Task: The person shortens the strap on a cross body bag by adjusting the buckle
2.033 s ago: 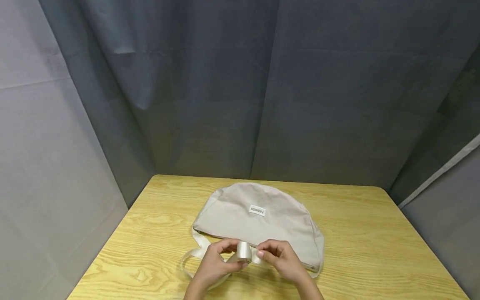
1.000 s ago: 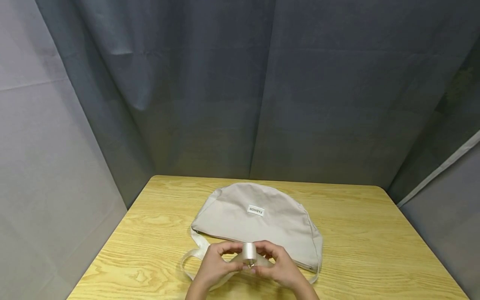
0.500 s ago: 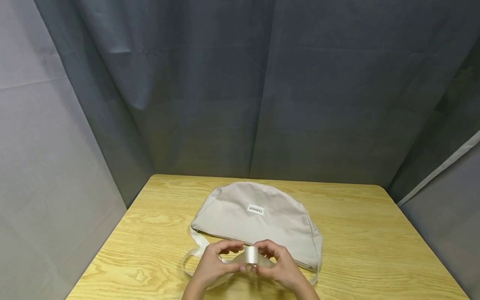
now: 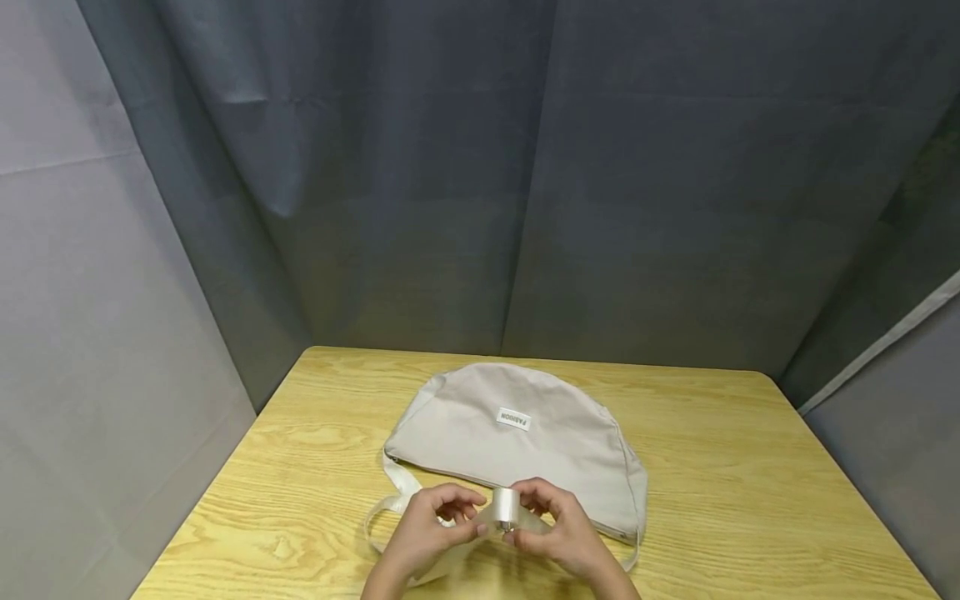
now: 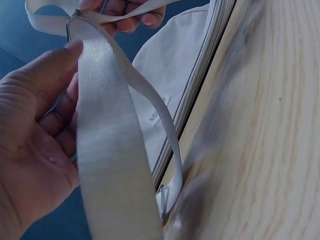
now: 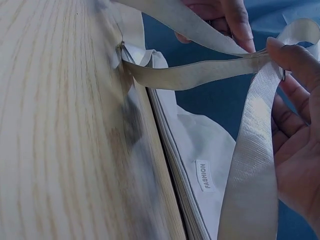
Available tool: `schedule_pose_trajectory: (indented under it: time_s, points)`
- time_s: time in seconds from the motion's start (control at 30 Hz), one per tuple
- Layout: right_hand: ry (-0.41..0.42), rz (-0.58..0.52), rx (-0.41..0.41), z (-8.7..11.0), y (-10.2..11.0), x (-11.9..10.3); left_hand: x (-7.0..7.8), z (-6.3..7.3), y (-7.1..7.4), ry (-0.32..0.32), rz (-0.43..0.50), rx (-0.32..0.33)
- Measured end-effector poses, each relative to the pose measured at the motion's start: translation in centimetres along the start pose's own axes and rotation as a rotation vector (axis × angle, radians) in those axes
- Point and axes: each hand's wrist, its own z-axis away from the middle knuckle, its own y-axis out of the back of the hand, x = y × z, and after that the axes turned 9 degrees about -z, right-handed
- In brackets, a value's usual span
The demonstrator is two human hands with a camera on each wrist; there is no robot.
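A beige half-round bag (image 4: 480, 442) lies flat with its zipper edge towards the person, its FASHION label (image 4: 513, 418) upside down. Above that edge both hands work on its cream webbing strap (image 5: 107, 130), which stands up in a small loop (image 4: 506, 502). My right hand (image 4: 562, 531) pinches the strap at a thin metal slider buckle (image 6: 284, 75), thumb on top. On the other side, my left hand (image 4: 427, 532) holds the strap's edge with its thumb near the buckle, the other fingers curled behind the webbing. Another metal ring (image 5: 162, 202) joins the strap to the bag's corner.
The bag rests on a wood-grain table (image 4: 735, 483) with rounded far corners. Dark grey curtains (image 4: 420, 208) hang behind it, and a pale cloth panel (image 4: 112, 333) stands at the left. Slack strap (image 4: 378, 518) lies in a curve left of the hands.
My right hand has moved in from the right and now grips at the loop. The loop has shifted slightly rightwards, and my left index finger has come away from it.
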Motion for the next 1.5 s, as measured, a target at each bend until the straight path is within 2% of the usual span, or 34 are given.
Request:
schedule_pose_trajectory:
  time_s: [0.1, 0.2, 0.47, 0.77, 0.97, 1.1, 1.3, 1.5]
  points:
    - [0.006, -0.002, -0.001, 0.0, 0.0, 0.0, 0.7, 0.1, 0.1, -0.037, -0.022, -0.001]
    - [-0.01, 0.007, -0.002, -0.1, -0.2, -0.8, 0.5, 0.2, 0.2, -0.068, -0.05, 0.007]
    - [0.035, 0.037, 0.019, 0.1, 0.4, 0.1, 0.2, 0.8, 1.5, -0.066, -0.114, 0.031]
    - [0.055, 0.006, 0.015, 0.0, 0.0, -2.5, -0.3, 1.2, 2.2, -0.06, -0.132, 0.039]
    - [0.052, 0.004, 0.012, 0.2, 0.3, -0.6, -0.4, 1.3, 2.4, -0.06, -0.154, 0.053]
    - [0.047, -0.01, 0.011, 0.2, 0.5, 0.0, -1.1, 1.0, 1.9, -0.055, -0.148, 0.042]
    - [0.028, -0.035, -0.008, 0.2, 0.2, -0.3, -2.9, 0.1, 0.2, -0.029, -0.142, 0.003]
    - [0.027, -0.045, -0.03, 0.1, -0.1, -0.4, -2.6, -0.5, -0.7, -0.062, -0.13, -0.024]
